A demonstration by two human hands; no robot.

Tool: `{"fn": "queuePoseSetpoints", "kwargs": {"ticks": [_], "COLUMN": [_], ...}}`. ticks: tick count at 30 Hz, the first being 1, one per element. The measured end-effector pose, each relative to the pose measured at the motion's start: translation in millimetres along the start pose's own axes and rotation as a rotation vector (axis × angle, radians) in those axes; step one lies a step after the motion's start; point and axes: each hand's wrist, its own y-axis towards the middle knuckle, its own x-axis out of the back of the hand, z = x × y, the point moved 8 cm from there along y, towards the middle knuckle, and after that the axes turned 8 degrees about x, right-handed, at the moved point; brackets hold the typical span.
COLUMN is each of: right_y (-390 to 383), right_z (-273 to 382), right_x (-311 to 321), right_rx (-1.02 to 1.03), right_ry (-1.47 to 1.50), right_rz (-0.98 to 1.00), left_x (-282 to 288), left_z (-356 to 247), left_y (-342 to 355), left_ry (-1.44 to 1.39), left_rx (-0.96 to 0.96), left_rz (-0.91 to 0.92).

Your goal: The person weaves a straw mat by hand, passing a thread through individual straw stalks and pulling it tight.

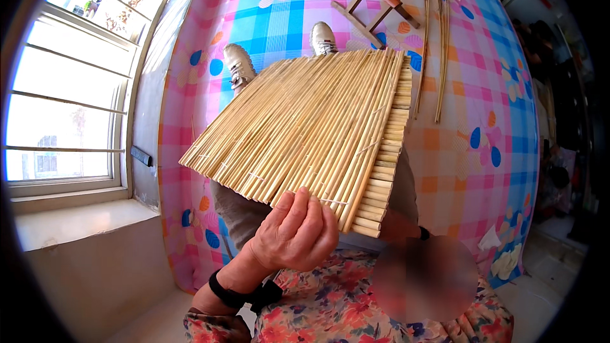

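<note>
A mat of thin straw-coloured reed stalks [298, 121] lies slanted across my lap. Short white thread stitches run across its stalks near the close edge. Along the right side, the cut ends of a second layer of reeds [381, 184] stick out, lying crosswise beneath the top layer. My left hand [298, 228] is closed on the mat's near edge, thumb and fingers pressed together there. Of my right hand [397, 225], only a part by the black wristband [424, 233] shows below the mat's right corner; its fingers are hidden under the reeds.
A checked pink-and-blue floor sheet [470, 171] spreads around me. Ahead stands a wooden folding stool [375, 9] with a red woven seat, and loose long stalks [441, 57] lie beside it. A barred window [70, 101] and sill are at left. Crumpled white scraps [505, 262] lie at right.
</note>
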Motion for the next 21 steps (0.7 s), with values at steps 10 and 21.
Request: {"fn": "queuePoseSetpoints", "kwargs": {"ticks": [10, 21], "right_y": [-5.5, -4.0], "right_z": [7.9, 23.5], "right_x": [3.3, -4.8], "right_rx": [0.103, 0.321], "right_ry": [-0.191, -0.494], "right_rz": [0.136, 0.211], "left_x": [-4.7, 11.7], "left_z": [-3.3, 9.7], "left_y": [-6.3, -4.5], "left_ry": [0.015, 0.0], "left_rx": [0.023, 0.125], "left_rz": [0.029, -0.07]}}
